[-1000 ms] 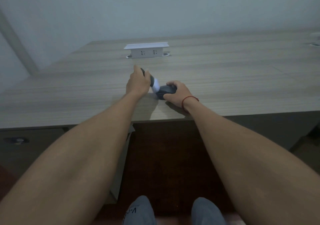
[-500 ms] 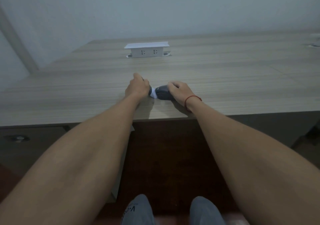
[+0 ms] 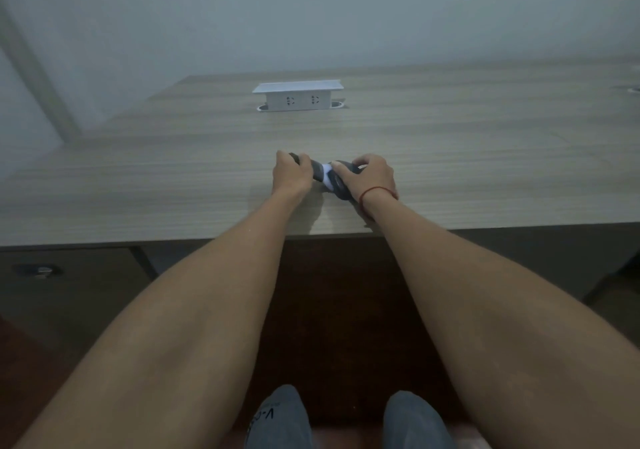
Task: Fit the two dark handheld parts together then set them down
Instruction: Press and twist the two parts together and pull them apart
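Both hands have lifted the pieces slightly off the desk [image 3: 485,171] near its front edge, left hand [image 3: 291,175] clamped on the dark handle [image 3: 316,168], right hand [image 3: 369,176] on the dark head [image 3: 341,185], whose pale joint [image 3: 327,179] looks angled, so a crooked push could jam or slip.

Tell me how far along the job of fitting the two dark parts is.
Done: each part is gripped, left hand on the left dark part, right hand on the right dark part. In hand: their ends meet at a white piece; whether seated is unclear. Left: setting them on the desk.
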Demonstrator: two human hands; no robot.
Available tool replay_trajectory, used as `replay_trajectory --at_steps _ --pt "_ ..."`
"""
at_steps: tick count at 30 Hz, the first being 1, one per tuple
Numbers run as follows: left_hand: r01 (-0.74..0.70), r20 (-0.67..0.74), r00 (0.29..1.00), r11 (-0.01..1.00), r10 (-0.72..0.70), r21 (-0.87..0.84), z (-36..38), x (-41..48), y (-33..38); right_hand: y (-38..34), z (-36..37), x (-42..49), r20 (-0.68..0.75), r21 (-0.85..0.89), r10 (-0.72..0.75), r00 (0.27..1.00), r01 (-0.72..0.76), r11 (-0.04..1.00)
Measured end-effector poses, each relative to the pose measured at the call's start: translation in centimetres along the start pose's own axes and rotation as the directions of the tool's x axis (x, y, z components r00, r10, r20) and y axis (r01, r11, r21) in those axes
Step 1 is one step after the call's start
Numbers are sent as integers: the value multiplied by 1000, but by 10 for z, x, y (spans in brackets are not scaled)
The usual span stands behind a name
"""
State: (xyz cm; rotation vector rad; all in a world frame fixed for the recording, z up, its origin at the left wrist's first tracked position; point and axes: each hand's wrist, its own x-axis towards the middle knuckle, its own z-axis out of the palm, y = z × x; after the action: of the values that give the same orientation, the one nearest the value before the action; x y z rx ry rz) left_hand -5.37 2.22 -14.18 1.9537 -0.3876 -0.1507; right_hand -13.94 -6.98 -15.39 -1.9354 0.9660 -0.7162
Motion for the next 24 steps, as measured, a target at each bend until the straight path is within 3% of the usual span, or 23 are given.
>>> replay_trajectory --at_steps 4,10,12,16,18,22,24 --pt "34 287 955 991 -70 131 -18 5 5 1 1 0 -38 -72 -15 999 13 997" --pt "13 34 999 996 -16 84 -6 5 -5 3 6 -4 -75 -123 -54 996 45 991" --pt "-6 78 997 995 -1 95 -3 4 -6 3 6 -2 -94 -124 -46 994 34 992" --pt "-34 312 950 989 -13 147 -14 8 3 3 9 -1 -127 -125 -43 991 27 992" --pt "-26 266 964 993 -6 115 -11 9 3 2 10 -1 -124 -128 -41 991 24 992" --pt "71 -41 997 995 -69 64 9 -4 6 4 7 -2 -80 -125 -45 996 34 992" --pt "89 -62 994 995 -86 50 15 -5 9 5 5 -2 -77 -113 -43 996 34 993"
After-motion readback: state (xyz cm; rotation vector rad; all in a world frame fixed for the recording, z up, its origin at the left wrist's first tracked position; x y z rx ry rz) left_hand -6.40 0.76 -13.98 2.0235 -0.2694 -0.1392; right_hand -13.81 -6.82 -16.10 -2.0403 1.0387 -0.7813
